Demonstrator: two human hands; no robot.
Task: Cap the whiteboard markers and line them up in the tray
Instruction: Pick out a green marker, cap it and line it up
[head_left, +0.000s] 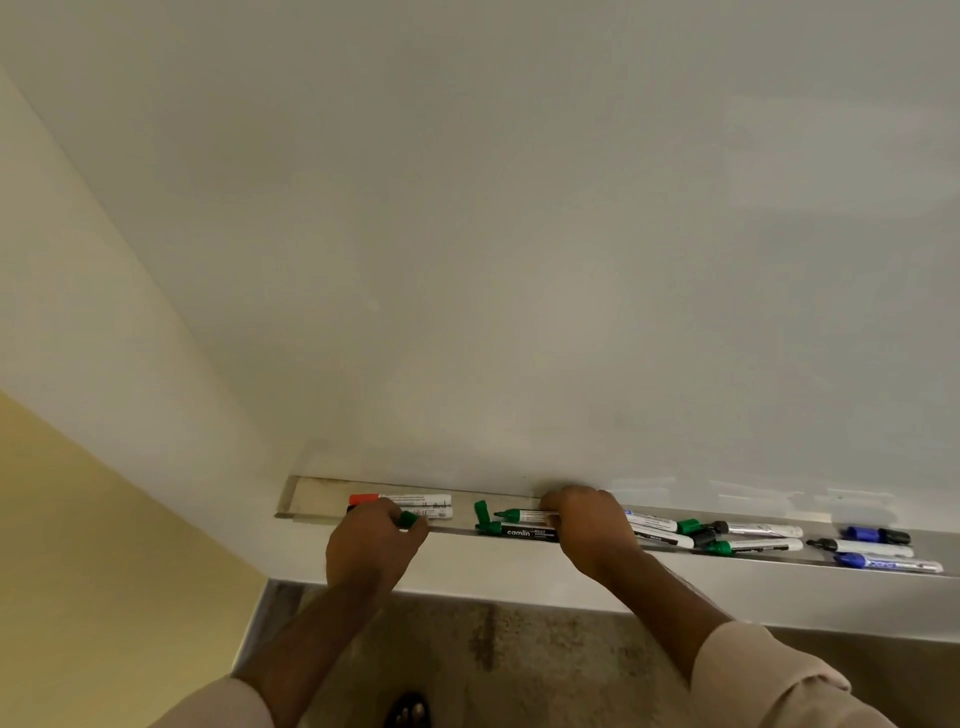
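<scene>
A long metal tray (311, 499) runs under the whiteboard. My left hand (371, 545) pinches a green cap (408, 519) at the tray's front edge, beside a red-capped marker (400, 500) and a second white marker below it. My right hand (587, 525) grips the barrel of an uncapped green marker (519, 515), its tip pointing left. A loose green cap (481, 511) and a black "camlin" marker (519, 532) lie right by it. Further right lie several more markers: green (748, 546), black-tipped (758, 529) and blue (888, 563).
The whiteboard (519, 260) fills the view above the tray. A yellow wall (78, 545) is at the left. Below are a grey ledge (519, 577) and a speckled floor, with a foot (408, 712) at the bottom edge.
</scene>
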